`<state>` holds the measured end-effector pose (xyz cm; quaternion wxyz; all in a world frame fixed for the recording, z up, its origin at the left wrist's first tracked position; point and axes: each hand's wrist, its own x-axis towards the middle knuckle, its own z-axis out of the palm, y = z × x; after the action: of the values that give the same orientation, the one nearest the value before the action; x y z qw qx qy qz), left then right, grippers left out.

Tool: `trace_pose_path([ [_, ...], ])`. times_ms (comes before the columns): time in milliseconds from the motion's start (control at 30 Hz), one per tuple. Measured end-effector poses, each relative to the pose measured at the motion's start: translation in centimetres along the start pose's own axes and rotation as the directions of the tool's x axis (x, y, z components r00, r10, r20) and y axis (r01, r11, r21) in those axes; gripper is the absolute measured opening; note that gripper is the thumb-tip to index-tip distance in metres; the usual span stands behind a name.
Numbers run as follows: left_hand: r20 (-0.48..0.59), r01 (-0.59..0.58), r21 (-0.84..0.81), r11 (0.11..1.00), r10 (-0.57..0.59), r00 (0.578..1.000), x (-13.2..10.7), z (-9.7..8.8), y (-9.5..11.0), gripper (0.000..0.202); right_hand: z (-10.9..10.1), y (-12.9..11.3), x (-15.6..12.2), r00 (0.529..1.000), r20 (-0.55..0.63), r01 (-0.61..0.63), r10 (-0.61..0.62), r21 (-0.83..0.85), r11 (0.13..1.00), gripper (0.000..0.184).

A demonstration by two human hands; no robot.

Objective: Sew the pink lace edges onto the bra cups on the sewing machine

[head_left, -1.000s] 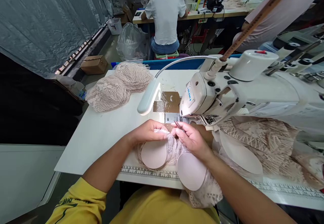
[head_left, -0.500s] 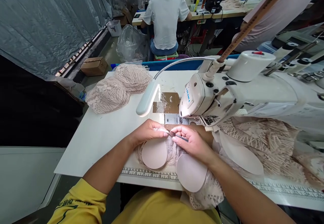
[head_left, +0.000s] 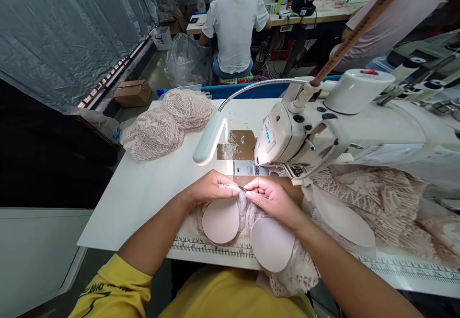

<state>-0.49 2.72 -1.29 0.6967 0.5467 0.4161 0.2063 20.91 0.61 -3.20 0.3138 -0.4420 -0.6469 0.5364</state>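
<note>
A pale pink lace bra with two smooth padded cups [head_left: 220, 221] lies in front of me, its lower lace hanging over the table's front edge. My left hand [head_left: 212, 187] is closed, pinching the bra's upper lace edge between thumb and fingers. My right hand [head_left: 271, 198] is closed around a slender dark tool [head_left: 242, 189]; only its tip shows, and its exact kind cannot be made out. That tip meets the lace right at the left fingertips. Just beyond both hands is the needle area of a white JUKI sewing machine [head_left: 275, 133].
Stacked lace cups [head_left: 154, 133] lie at the table's back left. A lamp [head_left: 208, 140] on a bendable neck hangs above the left hand. More lace pieces [head_left: 381, 203] are heaped right of the machine. A ruler strip [head_left: 212, 247] runs along the front edge. A person [head_left: 235, 25] sits ahead.
My right hand's fingers have closed further over the dark tool, hiding its shaft. The hands and the bra have barely shifted.
</note>
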Motion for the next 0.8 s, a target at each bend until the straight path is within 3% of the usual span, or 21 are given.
trace_pose_path([
  [133,-0.01,0.021,0.016,1.0,-0.021,1.0,0.1,-0.1,-0.2,0.022,-0.1,0.0,0.1,0.999,0.045,0.011,-0.012,0.019,1.0,0.019],
  [300,0.082,-0.009,0.061,0.998,0.004,0.997,0.6,0.0,-0.6,0.025,0.6,-0.5,0.1,0.998,0.05,0.042,-0.042,-0.01,0.999,0.015],
  [467,0.057,-0.004,0.112,0.994,-0.002,0.998,0.6,-0.1,-0.7,0.032,0.3,-0.3,0.1,0.999,0.009,0.032,-0.032,-0.041,0.999,0.016],
  [633,0.068,0.002,0.136,0.991,-0.012,0.998,0.7,0.2,-0.5,0.033,0.5,0.1,0.2,0.998,0.051,0.045,-0.043,-0.039,0.998,0.016],
  [800,0.047,-0.023,0.257,0.966,0.011,0.999,0.5,-0.1,-0.3,0.031,-0.7,-0.8,0.1,0.999,-0.034,0.016,-0.02,-0.12,0.993,0.017],
])
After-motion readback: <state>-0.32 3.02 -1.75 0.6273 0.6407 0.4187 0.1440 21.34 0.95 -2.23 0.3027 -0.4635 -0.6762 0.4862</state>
